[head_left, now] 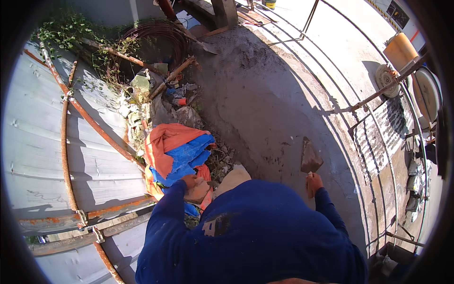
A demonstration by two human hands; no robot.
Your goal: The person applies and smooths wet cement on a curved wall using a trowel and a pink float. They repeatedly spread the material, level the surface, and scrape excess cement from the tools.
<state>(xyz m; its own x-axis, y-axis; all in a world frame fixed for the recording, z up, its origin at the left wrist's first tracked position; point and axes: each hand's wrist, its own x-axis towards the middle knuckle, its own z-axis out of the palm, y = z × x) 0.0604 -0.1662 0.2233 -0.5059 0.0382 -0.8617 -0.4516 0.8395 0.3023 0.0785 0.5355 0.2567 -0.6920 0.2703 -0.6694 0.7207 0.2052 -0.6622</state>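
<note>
My right hand (pixel 314 184) grips the handle of a dirty trowel (pixel 310 156), whose blade lies over wet grey cement (pixel 255 99). My left hand (pixel 190 181) has its fingers curled at the lower edge of a crumpled orange and blue tarp (pixel 165 142); what, if anything, it holds is unclear. Beside that hand is a pale tan object (pixel 231 180), partly hidden by my blue-clad body.
Corrugated metal sheets (pixel 38 142) with rusty pipes (pixel 104 128) line the left. Rubble (pixel 142 104), vines (pixel 66 33) and coiled wire (pixel 161 33) border the cement. Metal rods (pixel 373 104) run along the right, near a yellow container (pixel 397 49) and round discs (pixel 388 80).
</note>
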